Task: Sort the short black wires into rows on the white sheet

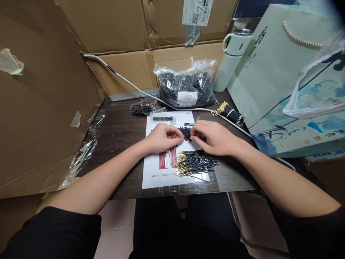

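Note:
A small heap of short black sleeves [185, 133] lies on a printed white sheet [151, 181]. My left hand [163, 138] touches the heap's left side, its thumb and index finger brought together at the tips. From the right, my right hand [214, 137] pinches at the heap's edge. Whatever either set of fingertips grips is too small to make out. Below the hands, a spread of black wires with gold-coloured ends [196, 163] covers part of the sheet. A few thin black pieces [189, 124] show just behind the heap.
A clear bag of black parts [187, 88] stands at the back, beside a pale bottle [231, 59]. Tied wire bundles [230, 112] and a small clear packet [163, 118] lie nearby. A white cable [129, 83] crosses behind. Cardboard [35, 108] and a paper bag [277, 82] flank the table.

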The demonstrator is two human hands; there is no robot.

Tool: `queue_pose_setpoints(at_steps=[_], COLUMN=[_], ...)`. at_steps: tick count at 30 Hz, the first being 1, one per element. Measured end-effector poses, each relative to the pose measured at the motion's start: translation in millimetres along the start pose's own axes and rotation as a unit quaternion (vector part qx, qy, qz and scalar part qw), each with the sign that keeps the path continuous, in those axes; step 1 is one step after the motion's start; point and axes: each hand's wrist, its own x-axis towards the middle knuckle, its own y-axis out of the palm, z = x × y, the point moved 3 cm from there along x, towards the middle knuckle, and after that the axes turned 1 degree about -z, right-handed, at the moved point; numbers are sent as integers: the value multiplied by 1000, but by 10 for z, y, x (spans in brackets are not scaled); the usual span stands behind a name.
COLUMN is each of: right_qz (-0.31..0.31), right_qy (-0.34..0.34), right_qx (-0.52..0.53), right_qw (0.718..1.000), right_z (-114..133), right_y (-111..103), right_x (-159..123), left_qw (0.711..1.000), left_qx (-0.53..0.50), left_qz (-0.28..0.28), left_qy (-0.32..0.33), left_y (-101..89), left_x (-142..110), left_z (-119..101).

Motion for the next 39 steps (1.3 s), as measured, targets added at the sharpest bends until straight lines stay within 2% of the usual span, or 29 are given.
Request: queue_pose_setpoints(at_steps=[4,10,14,28,39], right_qz=[19,27,38,29,18], right_qy=[71,94,99,94,72], right_qx=[-98,-76,-73,-78,0], right_qw=[992,992,992,992,997], right_z=[-151,-247,-226,-276,-261], right_y=[-54,44,111,114,220], right_x=[1,22,23,18,61], left_qw=[1000,1000,1000,1000,1000], left_qx=[5,5,-1,7,8], left_qz=[3,-2,-4,-1,14], left_qy=[0,1,1,3,15], left_y=[3,4,1,2,-5], left_x=[11,8,8,10,1], left_z=[40,34,15,32,4])
